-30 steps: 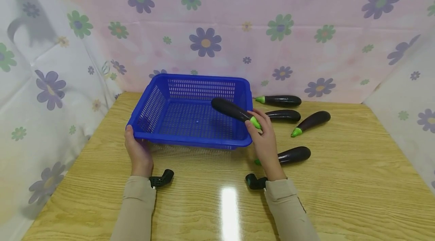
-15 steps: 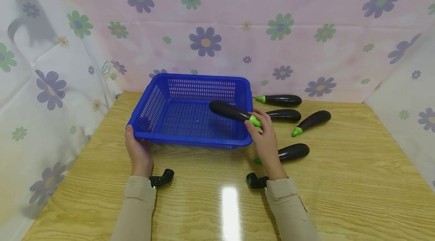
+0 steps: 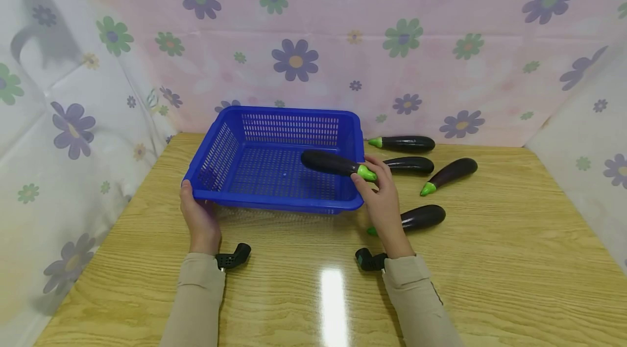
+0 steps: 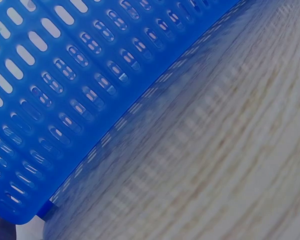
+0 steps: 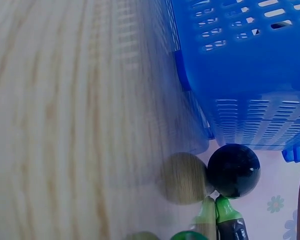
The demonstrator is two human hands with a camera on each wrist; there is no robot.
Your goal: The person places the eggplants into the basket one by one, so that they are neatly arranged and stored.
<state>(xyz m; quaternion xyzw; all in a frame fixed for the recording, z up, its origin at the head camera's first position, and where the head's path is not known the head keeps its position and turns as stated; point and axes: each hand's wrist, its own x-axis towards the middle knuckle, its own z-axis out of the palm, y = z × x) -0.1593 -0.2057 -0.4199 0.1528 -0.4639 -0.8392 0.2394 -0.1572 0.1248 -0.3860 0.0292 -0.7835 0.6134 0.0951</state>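
Note:
In the head view, a blue plastic basket (image 3: 274,202) with slotted walls stands on the wooden table. My left hand (image 3: 201,222) grips its front left corner, thumb on the rim. The basket's slotted front wall (image 4: 90,100) fills the upper left of the left wrist view. My right hand (image 3: 383,205) pinches a dark purple eggplant (image 3: 330,163) by its green stem end, over the basket's right side. The held eggplant lies nearly level, blunt end pointing left. No other eggplant shows inside the basket.
Several eggplants lie right of the basket: one at the back (image 3: 406,144), one just in front of it (image 3: 411,165), a slanted one (image 3: 450,174) and a nearer one (image 3: 425,218) partly behind the right wrist. A flowered cloth (image 3: 343,64) hangs behind the table.
The held eggplant's blunt end has dipped toward the basket floor and the front, while the right hand has barely shifted. The nearest loose eggplant has moved slightly backward. The left hand and basket stay put.

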